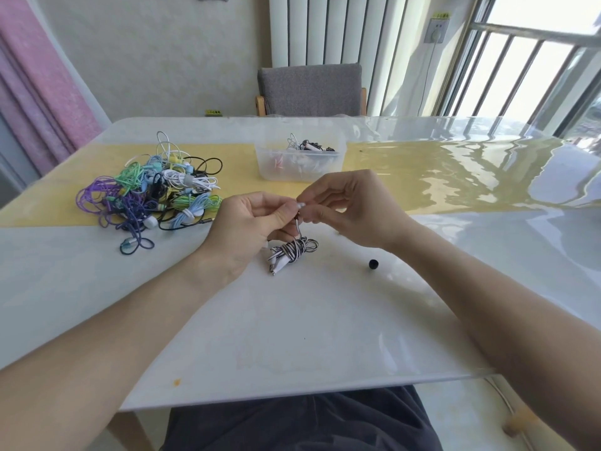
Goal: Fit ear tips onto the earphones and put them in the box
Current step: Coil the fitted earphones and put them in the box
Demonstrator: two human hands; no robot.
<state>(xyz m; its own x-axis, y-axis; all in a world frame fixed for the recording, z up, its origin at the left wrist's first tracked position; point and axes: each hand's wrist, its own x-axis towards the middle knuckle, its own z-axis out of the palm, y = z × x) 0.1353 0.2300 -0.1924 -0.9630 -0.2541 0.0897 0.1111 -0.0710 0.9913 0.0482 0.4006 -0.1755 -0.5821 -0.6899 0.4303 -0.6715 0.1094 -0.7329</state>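
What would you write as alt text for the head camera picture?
Two hands, left hand and right hand, pinch a white earbud above a bundled black-and-white earphone cable on a white table. A tangled pile of coloured earphones lies left, a clear plastic box behind, a small black ear tip right.

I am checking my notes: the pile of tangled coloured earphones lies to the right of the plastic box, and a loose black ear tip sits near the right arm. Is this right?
Not quite. In the head view the pile of coloured earphones lies left of the plastic box, not right. The black ear tip does sit near the right arm.
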